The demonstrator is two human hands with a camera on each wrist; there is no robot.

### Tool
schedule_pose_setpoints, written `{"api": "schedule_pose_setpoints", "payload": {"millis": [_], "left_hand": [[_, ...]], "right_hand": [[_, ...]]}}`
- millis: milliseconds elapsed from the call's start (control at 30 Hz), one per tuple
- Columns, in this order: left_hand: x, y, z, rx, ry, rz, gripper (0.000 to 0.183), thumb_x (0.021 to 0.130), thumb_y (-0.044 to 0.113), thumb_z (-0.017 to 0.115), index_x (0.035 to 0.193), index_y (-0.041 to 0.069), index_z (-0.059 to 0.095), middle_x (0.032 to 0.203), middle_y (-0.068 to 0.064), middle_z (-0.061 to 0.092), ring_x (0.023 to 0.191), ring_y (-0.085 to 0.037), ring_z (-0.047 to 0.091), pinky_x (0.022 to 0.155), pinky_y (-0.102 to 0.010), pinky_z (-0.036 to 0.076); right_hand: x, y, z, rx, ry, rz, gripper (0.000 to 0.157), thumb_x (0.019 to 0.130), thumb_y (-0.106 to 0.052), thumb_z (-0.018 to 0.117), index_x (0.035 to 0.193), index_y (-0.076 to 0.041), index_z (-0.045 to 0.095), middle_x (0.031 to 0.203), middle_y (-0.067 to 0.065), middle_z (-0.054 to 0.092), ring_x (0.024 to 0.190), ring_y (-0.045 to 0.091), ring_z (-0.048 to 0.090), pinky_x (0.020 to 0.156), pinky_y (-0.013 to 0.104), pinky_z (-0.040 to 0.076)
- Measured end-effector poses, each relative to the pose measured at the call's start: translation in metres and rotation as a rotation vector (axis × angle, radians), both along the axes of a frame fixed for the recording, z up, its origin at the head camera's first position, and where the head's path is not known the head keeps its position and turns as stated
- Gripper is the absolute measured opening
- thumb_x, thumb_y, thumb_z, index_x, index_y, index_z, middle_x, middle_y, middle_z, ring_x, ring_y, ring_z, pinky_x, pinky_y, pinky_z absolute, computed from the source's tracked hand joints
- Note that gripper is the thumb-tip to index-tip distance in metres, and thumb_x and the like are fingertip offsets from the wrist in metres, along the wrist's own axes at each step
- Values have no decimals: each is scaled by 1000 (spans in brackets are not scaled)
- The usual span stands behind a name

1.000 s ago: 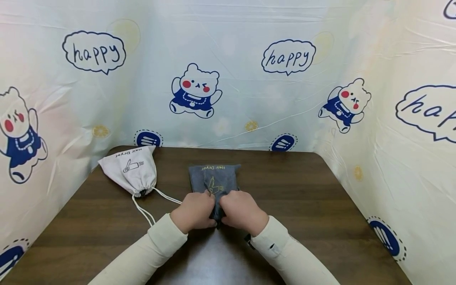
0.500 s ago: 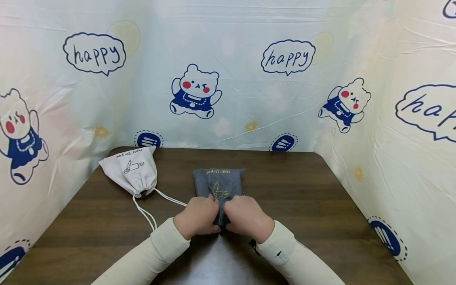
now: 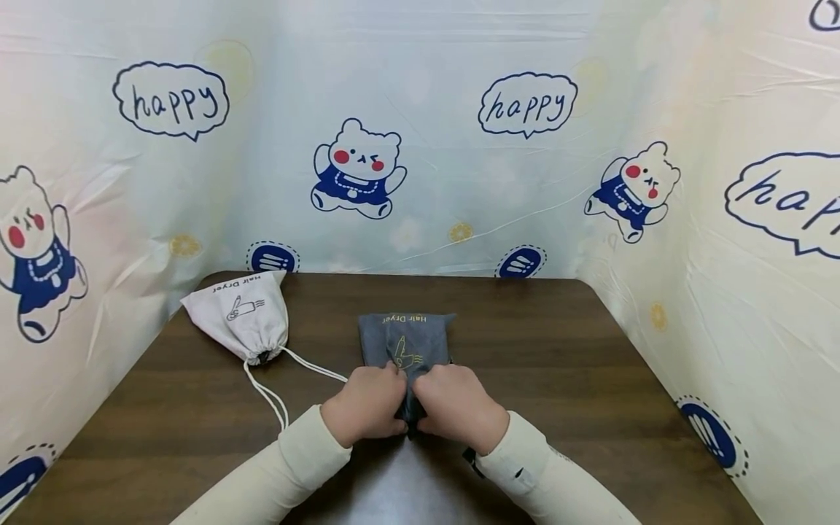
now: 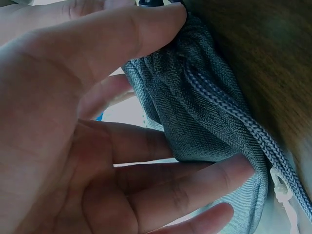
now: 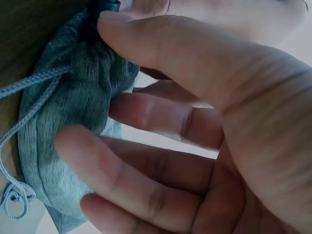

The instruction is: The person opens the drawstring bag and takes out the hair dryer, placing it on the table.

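Observation:
A grey drawstring bag (image 3: 426,339) with yellow "Hair Dryer" lettering and a dryer drawing lies mid-table, its gathered neck toward me. My left hand (image 3: 367,402) grips the neck from the left, my right hand (image 3: 457,405) from the right. In the left wrist view my thumb presses on the neck and the fingers curl by the cloth, close to a braided grey cord (image 4: 234,112). The right wrist view has the thumb at a dark toggle (image 5: 105,6) on the puckered mouth, with the cord (image 5: 34,80) trailing off. Much of the neck is hidden between the hands in the head view.
A white drawstring bag (image 3: 256,324), also marked "Hair Dryer", lies at the back left of the brown wooden table (image 3: 551,350). Its white cords (image 3: 267,397) trail toward my left forearm. Printed curtains (image 3: 433,182) stand around the table's back and sides.
Both hands and the grey bag have shifted slightly toward me and to the right, mostly in the first half second. The grip on the neck looks the same; the white bag stays put.

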State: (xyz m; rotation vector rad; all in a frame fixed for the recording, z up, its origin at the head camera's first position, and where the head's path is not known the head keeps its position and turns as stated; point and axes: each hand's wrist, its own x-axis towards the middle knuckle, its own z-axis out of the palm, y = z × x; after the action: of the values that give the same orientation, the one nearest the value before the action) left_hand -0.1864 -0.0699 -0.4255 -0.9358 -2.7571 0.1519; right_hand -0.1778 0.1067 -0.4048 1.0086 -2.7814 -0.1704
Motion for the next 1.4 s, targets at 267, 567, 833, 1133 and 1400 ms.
{"api": "schedule_pose_setpoints", "payload": {"millis": [267,567,833,1133,1400], "left_hand": [[-1,-1,0,-3,-19,-4,56,69,55,87,94,8,68,82,-5,61,63,-20,62,54,-40,54],[-2,0,2,19,-51,15,52,69,52,87,94,10,69,81,-4,60,64,-22,62,54,-43,54],[-5,-1,-1,15,-35,-2,49,69,50,85,91,10,67,81,-4,60,64,-23,62,52,-43,53],[-6,-2,1,15,-16,-23,46,71,49,84,90,11,67,80,-4,61,64,-23,63,52,-42,54],[-4,-2,7,13,-41,-22,45,74,49,84,90,10,67,81,-4,61,64,-22,62,52,-42,53]], "right_hand": [[-1,-3,-7,23,37,-58,52,66,-54,94,99,-22,70,80,-2,69,62,18,64,48,37,52],[-3,-1,-8,25,76,-68,54,65,-53,93,100,-20,69,83,-1,68,59,20,62,46,38,50],[-4,0,-5,29,53,-72,54,66,-53,93,99,-19,68,81,-1,69,59,19,63,47,37,50],[-4,2,0,20,62,-57,49,67,-51,93,97,-20,69,77,-2,68,57,18,62,44,36,48],[-5,3,1,23,66,-48,48,68,-51,92,96,-20,70,75,-3,68,56,17,61,44,35,48]]}}
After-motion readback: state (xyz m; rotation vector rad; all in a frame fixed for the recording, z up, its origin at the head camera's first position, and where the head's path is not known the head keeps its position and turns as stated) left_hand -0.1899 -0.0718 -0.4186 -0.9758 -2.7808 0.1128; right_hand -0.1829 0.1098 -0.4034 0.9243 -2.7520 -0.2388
